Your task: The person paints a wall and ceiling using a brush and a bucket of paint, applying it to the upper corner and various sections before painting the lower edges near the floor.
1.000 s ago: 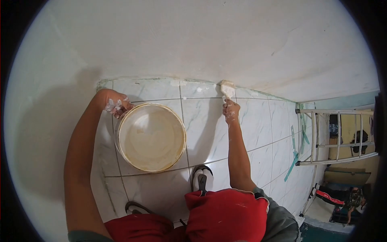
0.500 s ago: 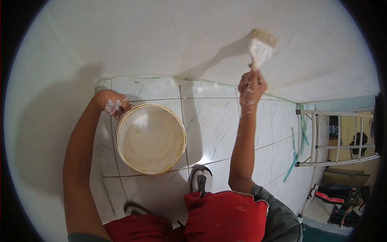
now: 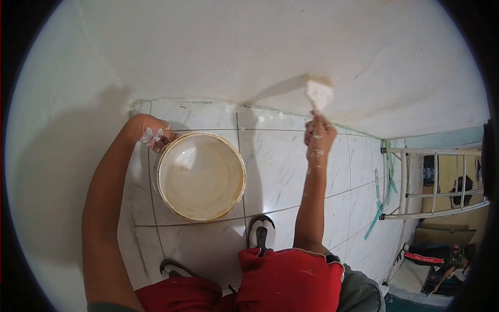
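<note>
My right hand is closed around the handle of a wide paintbrush, its bristles up against the pale wall. White smears mark the wrist behind it. On the left, my left hand, also smeared with white, grips the rim of a round paint bucket. Off-white paint lies inside the bucket, and dried drips line its edge. The bucket is above the tiled floor, in front of my feet.
White marbled tiles cover the floor, with green tape strips on the right. A metal ladder stands at the right edge. Beyond it, another person is in the doorway area. My sandalled foot is below the bucket.
My right hand has drawn the paintbrush down along the wall, toward the floor and slightly left. The bucket and left hand have shifted slightly right in view.
</note>
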Motion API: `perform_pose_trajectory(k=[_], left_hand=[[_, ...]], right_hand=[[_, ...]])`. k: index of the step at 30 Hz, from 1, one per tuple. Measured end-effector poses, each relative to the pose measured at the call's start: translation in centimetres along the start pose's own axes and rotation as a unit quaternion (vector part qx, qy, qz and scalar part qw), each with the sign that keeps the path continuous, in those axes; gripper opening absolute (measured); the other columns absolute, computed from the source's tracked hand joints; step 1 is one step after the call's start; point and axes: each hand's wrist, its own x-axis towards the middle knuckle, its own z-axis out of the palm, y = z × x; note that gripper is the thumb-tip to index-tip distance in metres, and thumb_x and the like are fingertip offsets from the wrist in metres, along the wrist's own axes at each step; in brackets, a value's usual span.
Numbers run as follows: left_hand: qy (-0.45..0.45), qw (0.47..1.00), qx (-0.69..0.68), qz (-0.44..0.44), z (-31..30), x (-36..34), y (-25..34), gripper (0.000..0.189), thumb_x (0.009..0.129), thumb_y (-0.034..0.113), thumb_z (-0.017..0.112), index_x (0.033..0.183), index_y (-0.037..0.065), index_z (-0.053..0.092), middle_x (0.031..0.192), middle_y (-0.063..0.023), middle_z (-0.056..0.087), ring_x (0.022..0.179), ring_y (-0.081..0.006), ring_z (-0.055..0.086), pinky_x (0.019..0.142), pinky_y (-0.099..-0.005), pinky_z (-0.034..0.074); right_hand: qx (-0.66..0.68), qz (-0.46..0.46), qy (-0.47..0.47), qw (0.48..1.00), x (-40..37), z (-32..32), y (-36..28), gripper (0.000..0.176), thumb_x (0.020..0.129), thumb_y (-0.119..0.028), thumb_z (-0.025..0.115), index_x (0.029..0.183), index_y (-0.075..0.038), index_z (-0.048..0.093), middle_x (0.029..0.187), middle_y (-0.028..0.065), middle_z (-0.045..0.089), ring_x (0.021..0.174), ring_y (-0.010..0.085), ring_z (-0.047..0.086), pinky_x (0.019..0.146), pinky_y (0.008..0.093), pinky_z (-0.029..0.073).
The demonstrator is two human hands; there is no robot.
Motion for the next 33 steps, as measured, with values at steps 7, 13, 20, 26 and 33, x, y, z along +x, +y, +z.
perform_pose_trajectory(k=[7,13,20,26,33], left_hand=[[0.027,0.999,0.037,-0.003,-0.1,0.1,-0.2,0.033,0.075,0.04,0.062,0.071,0.008,0.058,0.061,0.002,0.053,0.05,-0.0073,0.047,0.047,-0.0229,0.042],[0.009,1.0,0.012,-0.015,0.0,-0.7,0.3,0.031,0.077,0.038,0.06,0.068,0.009,0.056,0.056,0.0035,0.048,0.047,-0.0071,0.043,0.045,-0.0239,0.04],[0.025,1.0,-0.007,-0.006,0.7,-0.9,0.3,0.033,0.078,0.039,0.059,0.066,0.009,0.056,0.052,0.0036,0.045,0.045,-0.0081,0.041,0.043,-0.0243,0.037],[0.018,1.0,0.022,-0.005,-0.3,-0.1,-0.5,0.039,0.074,0.045,0.062,0.064,0.008,0.056,0.053,0.0012,0.047,0.046,-0.0099,0.044,0.043,-0.0249,0.039],[0.02,1.0,0.014,-0.014,-0.4,0.3,-0.2,0.039,0.074,0.045,0.062,0.064,0.008,0.056,0.055,0.0011,0.049,0.047,-0.0095,0.045,0.043,-0.0241,0.039]], right_hand=[[0.033,-0.088,-0.034,0.995,3.0,0.1,-1.0,0.026,0.087,-0.021,0.049,0.095,0.003,0.054,0.049,-0.0024,0.036,0.036,0.0029,0.026,0.031,0.0179,0.017],[-0.081,0.172,0.0,0.982,2.2,-3.9,10.3,0.023,0.082,-0.023,0.054,0.083,-0.001,0.054,0.049,-0.0007,0.041,0.033,0.005,0.03,0.03,0.0193,0.02],[-0.015,0.078,0.009,0.997,1.6,-1.9,5.9,0.021,0.083,-0.018,0.053,0.081,0.003,0.054,0.049,-0.001,0.041,0.033,0.0034,0.031,0.029,0.0187,0.018],[-0.005,0.001,0.021,1.0,1.3,-2.3,3.3,0.023,0.085,-0.022,0.053,0.087,0.001,0.056,0.048,-0.0028,0.038,0.035,0.0025,0.028,0.031,0.0185,0.017],[-0.032,0.13,0.017,0.991,2.6,-5.6,10.0,0.023,0.084,-0.022,0.053,0.087,0.0,0.055,0.049,-0.0019,0.04,0.033,0.0032,0.029,0.03,0.0189,0.018]])
